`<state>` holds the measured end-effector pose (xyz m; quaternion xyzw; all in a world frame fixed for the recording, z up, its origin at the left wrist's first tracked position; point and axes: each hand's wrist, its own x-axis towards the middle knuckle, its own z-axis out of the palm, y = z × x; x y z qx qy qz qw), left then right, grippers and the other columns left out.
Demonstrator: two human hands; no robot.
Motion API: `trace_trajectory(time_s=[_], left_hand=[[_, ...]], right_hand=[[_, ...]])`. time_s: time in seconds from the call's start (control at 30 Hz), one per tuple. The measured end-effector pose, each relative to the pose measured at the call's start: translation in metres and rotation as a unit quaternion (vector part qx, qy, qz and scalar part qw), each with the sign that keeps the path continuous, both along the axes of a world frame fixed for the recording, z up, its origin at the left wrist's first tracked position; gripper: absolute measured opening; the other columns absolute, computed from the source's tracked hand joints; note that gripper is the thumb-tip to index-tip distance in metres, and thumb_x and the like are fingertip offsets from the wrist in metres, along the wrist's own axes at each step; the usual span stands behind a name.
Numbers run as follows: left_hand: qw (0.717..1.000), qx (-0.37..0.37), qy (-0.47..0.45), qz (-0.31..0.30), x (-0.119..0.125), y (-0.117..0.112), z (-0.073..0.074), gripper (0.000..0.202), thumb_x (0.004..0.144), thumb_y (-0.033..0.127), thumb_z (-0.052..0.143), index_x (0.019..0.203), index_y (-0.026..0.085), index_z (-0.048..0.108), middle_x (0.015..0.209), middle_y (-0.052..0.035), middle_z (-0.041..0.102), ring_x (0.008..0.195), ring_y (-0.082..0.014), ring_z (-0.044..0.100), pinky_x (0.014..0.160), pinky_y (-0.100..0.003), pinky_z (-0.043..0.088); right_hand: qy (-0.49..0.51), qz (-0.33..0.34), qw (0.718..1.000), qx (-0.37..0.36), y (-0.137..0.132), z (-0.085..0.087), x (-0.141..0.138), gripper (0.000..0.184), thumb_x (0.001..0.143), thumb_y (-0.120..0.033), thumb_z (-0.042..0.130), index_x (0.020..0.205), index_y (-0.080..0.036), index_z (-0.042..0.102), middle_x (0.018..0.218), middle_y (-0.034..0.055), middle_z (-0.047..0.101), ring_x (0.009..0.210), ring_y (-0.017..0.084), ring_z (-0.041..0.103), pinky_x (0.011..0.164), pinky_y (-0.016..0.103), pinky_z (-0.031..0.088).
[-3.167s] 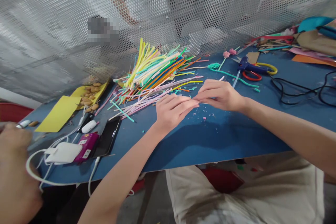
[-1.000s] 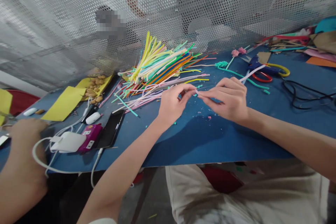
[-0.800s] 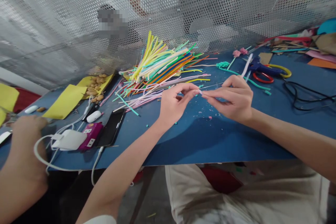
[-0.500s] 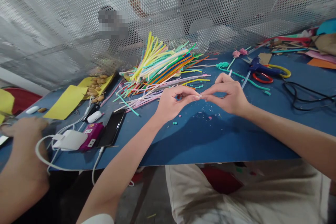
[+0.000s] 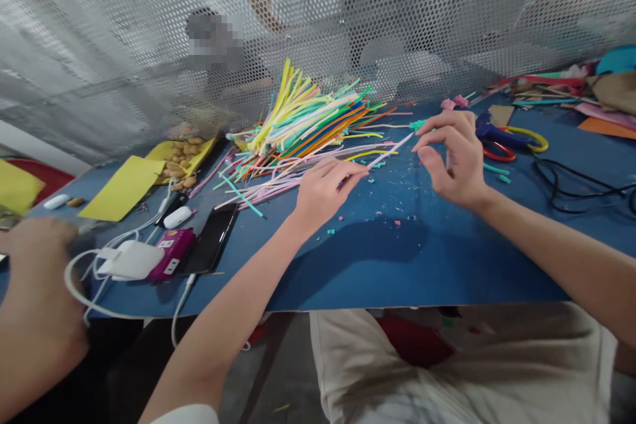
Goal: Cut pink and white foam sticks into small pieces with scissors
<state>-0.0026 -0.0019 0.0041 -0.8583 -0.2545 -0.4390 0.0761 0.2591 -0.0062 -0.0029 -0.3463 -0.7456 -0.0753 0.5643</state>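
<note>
My left hand (image 5: 322, 191) hovers over the blue table (image 5: 377, 258), thumb and fingertips pinched on one end of a thin pale pink stem (image 5: 392, 150). The stem slants up to the right, and its far end reaches the fingertips of my right hand (image 5: 454, 160). That hand is raised and curled with its fingers apart; I see nothing gripped in it. Just behind my left hand lies a big heap of coloured stems (image 5: 303, 126). Small coloured bits (image 5: 397, 222) are scattered on the table under my hands.
Scissors (image 5: 507, 139) and black cable (image 5: 581, 182) lie right. At left are a phone (image 5: 211, 245), a white charger with cord (image 5: 130, 260), yellow paper (image 5: 122, 189) and nuts (image 5: 181, 162). Another person's hand (image 5: 32, 291) is at far left. Perforated metal screen (image 5: 348, 20) stands behind.
My hands were pinched together on the stem; now my right hand has moved up and to the right and spread its fingers, while my left hand keeps the stem's end.
</note>
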Motion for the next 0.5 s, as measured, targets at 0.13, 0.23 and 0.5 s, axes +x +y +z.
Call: trace_trajectory(time_s=[0.13,0.23,0.5], left_hand=[[0.999,0.038,0.013,0.005,-0.003,0.005,-0.006,0.008,0.096,0.022,0.063,0.098,0.02,0.07,0.094,-0.0018,0.078,0.088,-0.0128,0.071,0.085,-0.029,0.054],[0.997,0.054,0.05,-0.012,-0.003,0.006,-0.01,0.011,0.097,0.02,0.061,0.104,0.022,0.069,0.099,-0.0017,0.078,0.094,-0.0134,0.071,0.088,-0.03,0.053],[0.985,0.06,0.159,-0.041,-0.003,0.005,-0.014,0.021,0.1,0.02,0.053,0.114,0.027,0.068,0.114,-0.0017,0.075,0.101,-0.0144,0.068,0.091,-0.031,0.051]], right_hand=[[-0.092,0.083,0.984,-0.131,-0.004,-0.002,-0.003,0.022,0.094,-0.036,0.058,0.089,-0.023,0.075,0.087,0.0048,0.076,0.083,0.022,0.069,0.084,0.041,0.051],[-0.09,0.128,0.957,-0.245,-0.007,-0.002,-0.011,0.027,0.094,-0.039,0.059,0.099,-0.021,0.079,0.092,0.0053,0.079,0.082,0.02,0.071,0.078,0.035,0.053],[0.141,0.31,0.764,-0.548,0.0,-0.014,-0.018,0.028,0.08,-0.043,0.078,0.097,-0.021,0.08,0.09,0.0064,0.078,0.064,0.012,0.063,0.06,0.028,0.053]])
